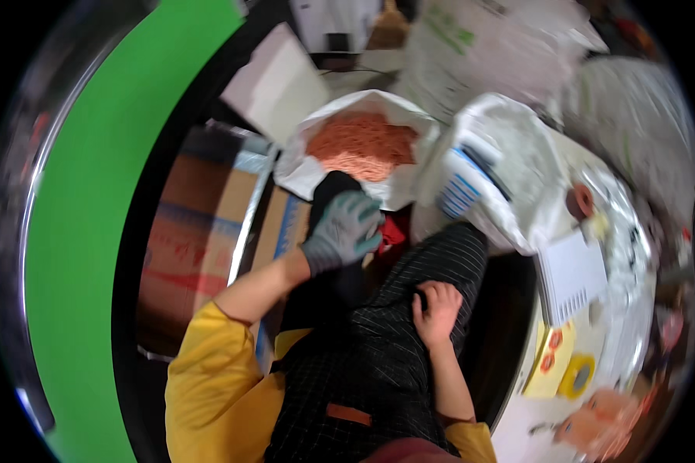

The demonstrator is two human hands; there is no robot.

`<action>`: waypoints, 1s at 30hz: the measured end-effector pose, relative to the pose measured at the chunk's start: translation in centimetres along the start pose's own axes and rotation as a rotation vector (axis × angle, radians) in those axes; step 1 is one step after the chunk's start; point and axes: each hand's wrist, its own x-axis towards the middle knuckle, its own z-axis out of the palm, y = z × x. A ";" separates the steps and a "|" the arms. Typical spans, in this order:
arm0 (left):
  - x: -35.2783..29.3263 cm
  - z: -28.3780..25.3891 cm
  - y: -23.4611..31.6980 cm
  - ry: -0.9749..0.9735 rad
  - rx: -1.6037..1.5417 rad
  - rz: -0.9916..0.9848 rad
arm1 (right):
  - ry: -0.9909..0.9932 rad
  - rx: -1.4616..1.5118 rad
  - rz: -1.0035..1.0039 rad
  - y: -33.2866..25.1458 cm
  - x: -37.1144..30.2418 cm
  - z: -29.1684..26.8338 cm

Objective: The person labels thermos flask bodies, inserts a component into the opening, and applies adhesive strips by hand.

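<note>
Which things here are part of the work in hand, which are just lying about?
In use:
gloved left hand, by the sack's rim
white sack of orange material
bare right hand, resting on the checked apron

Lying about:
cardboard boxes
white notepad
yellow tape roll

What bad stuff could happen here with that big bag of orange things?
The white bag of orange bits stands open right by the gloved left hand; a bump might tip it and spill them, I think. The second white bag leans over the table edge near the knee, so it could slide off. The right hand is bare and rests on the lap, so it has no protection if it reaches in.
</note>
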 end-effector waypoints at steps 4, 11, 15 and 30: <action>-6.1 -4.9 -8.3 0.202 0.130 -0.490 | -0.014 0.052 0.063 -1.1 0.4 0.7; -21.3 2.1 -15.1 0.087 0.405 -0.983 | -0.093 -0.012 0.048 -0.4 0.6 0.4; -25.2 2.0 -20.1 0.169 0.617 -1.077 | -0.144 -0.063 0.059 -0.6 1.0 0.5; -19.5 2.1 -38.3 0.259 0.593 -1.531 | -0.274 -0.242 0.113 -1.2 2.0 1.3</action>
